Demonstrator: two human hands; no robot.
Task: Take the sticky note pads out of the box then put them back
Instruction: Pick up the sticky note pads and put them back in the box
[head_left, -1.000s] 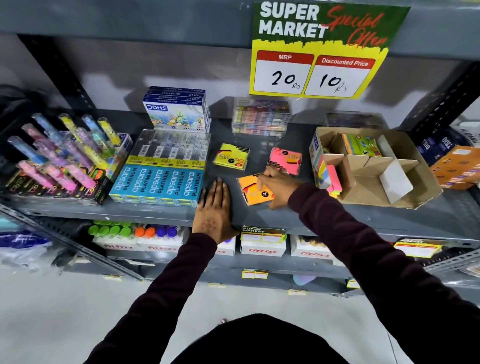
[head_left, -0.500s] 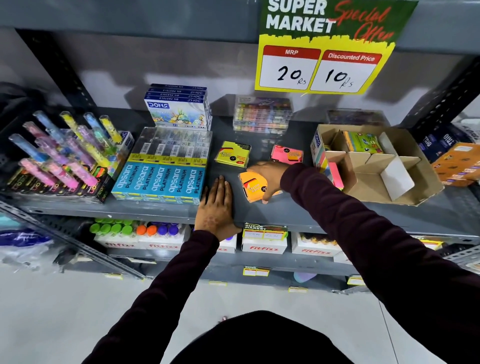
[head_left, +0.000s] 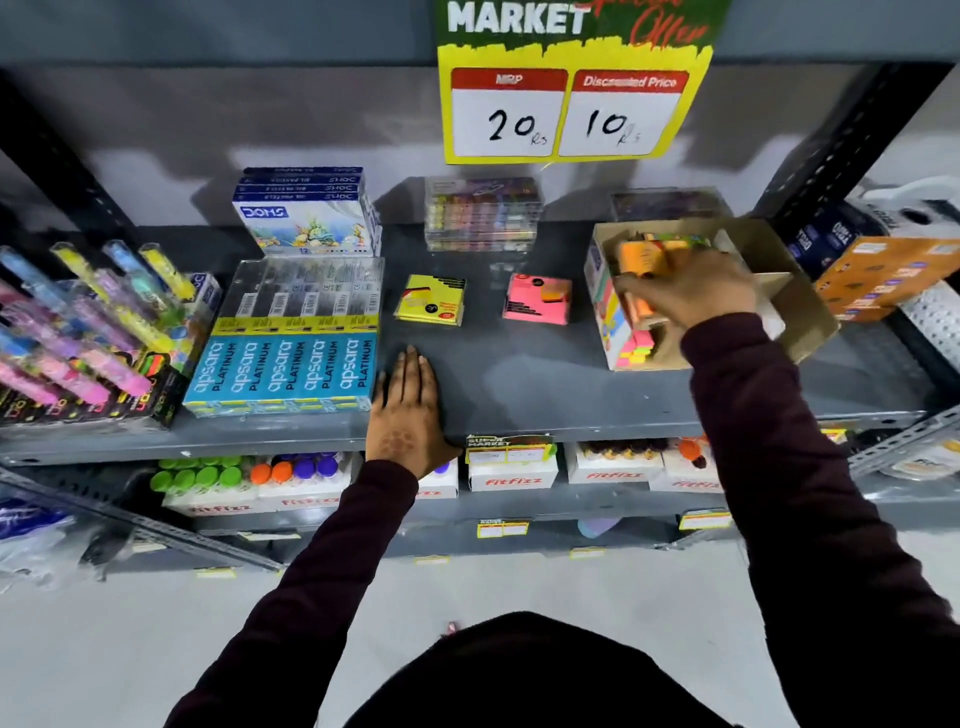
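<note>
A brown cardboard box (head_left: 810, 317) stands at the right of the grey shelf. My right hand (head_left: 696, 296) is over the box's left half, gripping an orange sticky note pad (head_left: 641, 260). More coloured pads (head_left: 631, 353) show inside the box's front left corner. A yellow pad (head_left: 430, 300) and a pink pad (head_left: 537, 299) lie flat on the shelf, left of the box. My left hand (head_left: 408, 410) rests flat, palm down, at the shelf's front edge, holding nothing.
Blue pencil packs (head_left: 291, 358) lie just left of my left hand, highlighters (head_left: 88, 332) farther left. A crayon box stack (head_left: 306, 218) and clear pen cases (head_left: 480, 213) stand at the back. Orange boxes (head_left: 883, 275) sit right of the cardboard box. A price sign (head_left: 566, 109) hangs above.
My right hand lifted the orange pad from the shelf and carried it right, over the cardboard box. The left hand stayed flat. The camera tilted slightly.
</note>
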